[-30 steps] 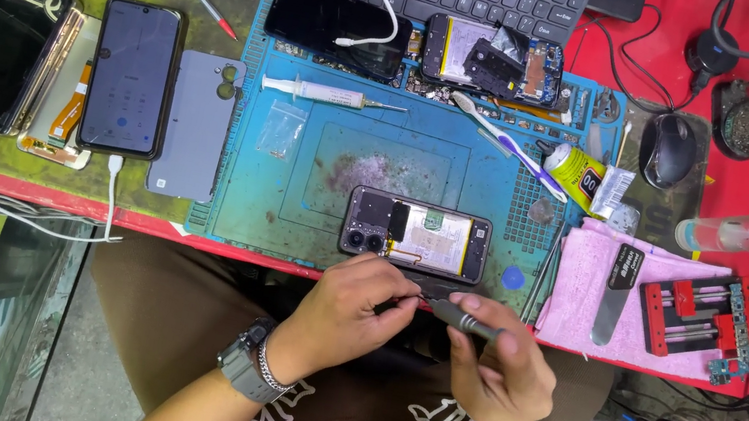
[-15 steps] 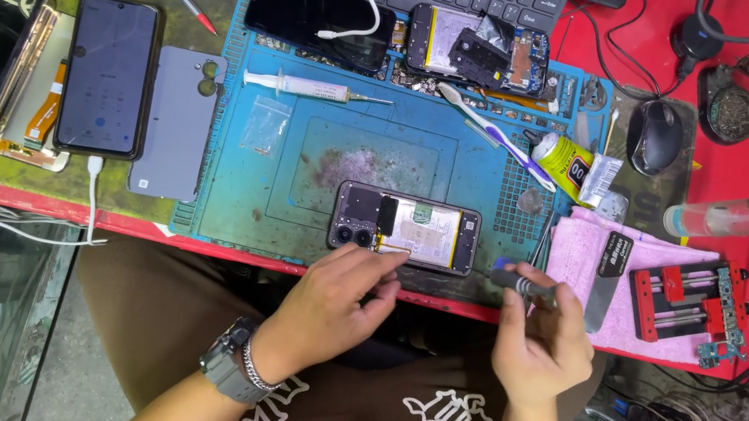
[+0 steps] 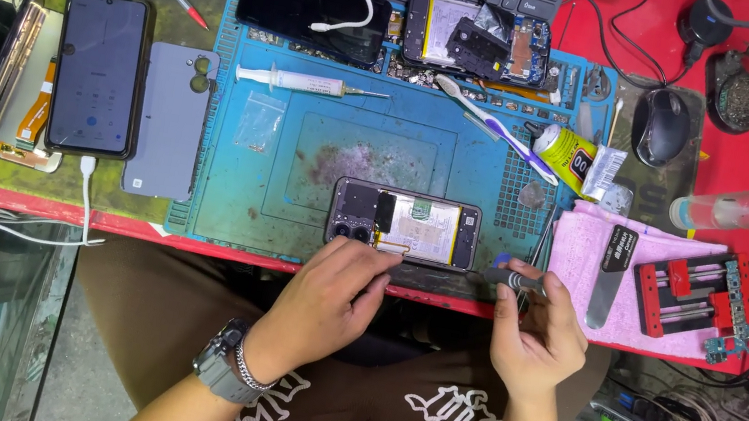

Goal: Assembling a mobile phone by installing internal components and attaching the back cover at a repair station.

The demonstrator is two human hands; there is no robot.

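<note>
Opened phone (image 3: 404,226) lies flat at the near edge of the blue mat (image 3: 324,146), back cover off. Left hand (image 3: 328,294) has fingertips resting on its near edge, fingers loosely together, not pinching. Right hand (image 3: 536,334), just right, pinches a dark screwdriver (image 3: 510,278).

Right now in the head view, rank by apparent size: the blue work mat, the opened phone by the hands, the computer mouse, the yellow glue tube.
1. Blue work mat
2. Opened phone
3. Computer mouse and yellow glue tube: they look about alike, so no ranking.
</note>
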